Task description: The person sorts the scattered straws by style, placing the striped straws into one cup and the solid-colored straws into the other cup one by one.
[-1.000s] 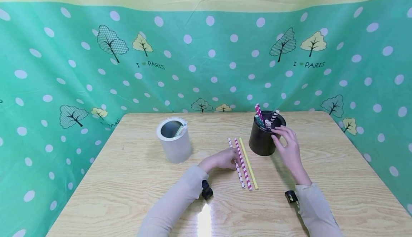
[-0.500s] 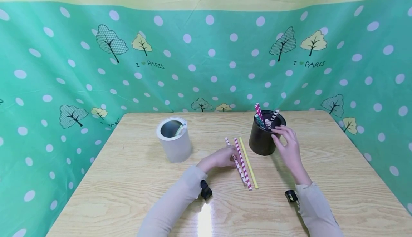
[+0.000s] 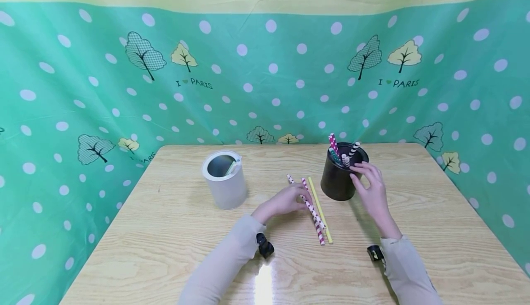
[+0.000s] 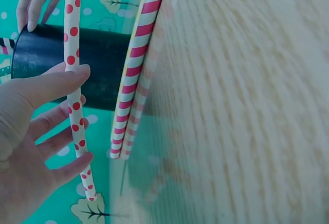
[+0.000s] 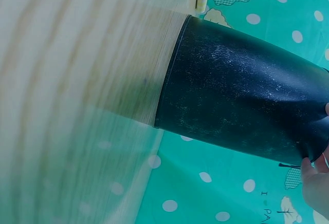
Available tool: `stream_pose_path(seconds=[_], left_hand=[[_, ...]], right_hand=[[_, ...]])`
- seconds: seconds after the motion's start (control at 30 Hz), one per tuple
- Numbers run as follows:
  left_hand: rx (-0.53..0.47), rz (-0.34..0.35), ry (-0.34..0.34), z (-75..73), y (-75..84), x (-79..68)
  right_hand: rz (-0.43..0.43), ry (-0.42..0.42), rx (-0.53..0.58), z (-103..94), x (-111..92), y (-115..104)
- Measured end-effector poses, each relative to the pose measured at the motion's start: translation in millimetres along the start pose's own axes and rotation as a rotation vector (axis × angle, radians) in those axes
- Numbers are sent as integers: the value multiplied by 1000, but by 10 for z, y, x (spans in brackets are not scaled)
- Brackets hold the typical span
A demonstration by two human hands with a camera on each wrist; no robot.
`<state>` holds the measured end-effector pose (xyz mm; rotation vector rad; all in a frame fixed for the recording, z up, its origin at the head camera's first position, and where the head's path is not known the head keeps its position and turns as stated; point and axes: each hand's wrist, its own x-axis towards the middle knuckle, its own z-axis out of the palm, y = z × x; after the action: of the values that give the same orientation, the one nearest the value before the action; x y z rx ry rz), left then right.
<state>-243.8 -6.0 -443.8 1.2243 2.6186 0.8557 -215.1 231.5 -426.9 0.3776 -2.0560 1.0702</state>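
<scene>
My left hand pinches a white paper straw with red dots between thumb and fingers. The straw is raised off the table and tilted, passing over a red-and-white striped straw in the head view. Beside the striped one lies a yellow straw. At the near right rim of a black can, my right hand holds on with thumb and fingertips. Inside the can stand several patterned straws, their lower parts hidden by its wall. The right wrist view shows the thumb against the can's side.
A white can stands at the left with light-coloured straws inside it. The wooden table ends at the back against a green dotted curtain.
The red-dotted straw has come up off the table in my left hand, its near end swinging right across the striped straw. My right hand and the black can have stayed put.
</scene>
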Motion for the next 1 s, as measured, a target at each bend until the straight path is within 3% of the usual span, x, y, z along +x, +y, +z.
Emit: stream_pose_path(seconds=[0.47,0.77,1.0], left_hand=[[-100,-6,122,-58,47,-47],[-238,-31,193,-45,74,-35],[-311,8,295,-54,104,-27]], right_hand=[[-12,2,1,-4,-6,16],[-17,0,0,0,0,10],[-15,10,13,4,0,11]])
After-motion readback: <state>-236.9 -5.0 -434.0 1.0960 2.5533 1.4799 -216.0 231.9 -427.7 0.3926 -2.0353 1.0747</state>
